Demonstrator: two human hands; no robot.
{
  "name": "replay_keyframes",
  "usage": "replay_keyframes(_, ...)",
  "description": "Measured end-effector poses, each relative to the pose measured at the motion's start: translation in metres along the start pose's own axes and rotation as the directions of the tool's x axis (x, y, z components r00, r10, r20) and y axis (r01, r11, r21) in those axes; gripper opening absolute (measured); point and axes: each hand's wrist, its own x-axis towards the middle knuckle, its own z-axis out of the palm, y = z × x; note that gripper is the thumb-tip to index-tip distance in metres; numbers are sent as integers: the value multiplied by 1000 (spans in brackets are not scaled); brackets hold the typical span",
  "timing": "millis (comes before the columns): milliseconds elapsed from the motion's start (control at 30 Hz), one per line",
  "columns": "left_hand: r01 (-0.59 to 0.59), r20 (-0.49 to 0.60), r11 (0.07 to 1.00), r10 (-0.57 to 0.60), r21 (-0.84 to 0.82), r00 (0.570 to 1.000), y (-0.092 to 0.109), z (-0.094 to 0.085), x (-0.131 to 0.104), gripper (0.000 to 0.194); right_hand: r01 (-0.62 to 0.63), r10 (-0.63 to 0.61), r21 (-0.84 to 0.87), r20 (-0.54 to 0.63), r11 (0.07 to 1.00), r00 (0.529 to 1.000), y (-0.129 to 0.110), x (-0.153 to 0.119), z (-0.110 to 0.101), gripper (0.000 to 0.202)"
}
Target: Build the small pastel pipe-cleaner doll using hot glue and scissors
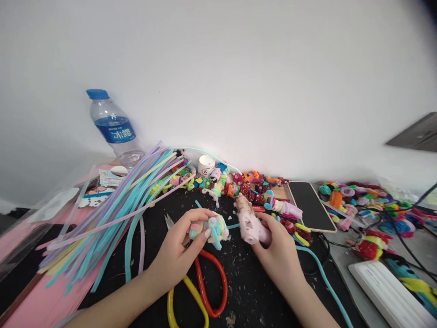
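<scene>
Pinched in my left hand [186, 253] is a small pastel pipe-cleaner figure [218, 228] in pink, yellow and blue. My right hand [278, 248] is wrapped round the grip of a pale pink hot glue gun [251, 223]. Its brown-stained nozzle points away from me, toward the back. The figure and the glue gun are apart, side by side above the black mat [246, 282]. Below my left hand lie scissors [211, 291] with one red and one yellow handle, the blades partly hidden behind the hand.
Long pastel pipe cleaners [136, 205] fan out at left, before a water bottle [114, 127]. Finished pipe-cleaner pieces [239, 182] line the wall, near a paper cup [206, 165]. Rightward are a dark-screened phone [310, 205], more colourful pieces [351, 198], black cables [399, 228] and a white device [389, 291].
</scene>
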Motion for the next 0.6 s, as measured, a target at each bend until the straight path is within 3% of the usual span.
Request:
replay_keyframes(133, -41, -23, 996, 43, 78, 999, -4, -2, 1, 16, 66, -53, 329, -47, 942, 997, 0, 0, -13, 18)
replay_keyframes(233, -75, -50, 987, 83, 143, 995, -5, -2, 3, 17, 141, -142, 421, -29, 896, 989, -1, -2, -18, 4)
replay_keyframes(433, -112, -33, 968, 123, 225, 992, -6, -3, 3, 16, 52, -175, 493, 206, 868, 963, -7, -5, -14, 20)
replay_keyframes(600, -142, -15, 949, 152, 280, 988, -6, -3, 2, 17, 24, -179, 493, 270, 869, 946, -10, -5, -12, 26)
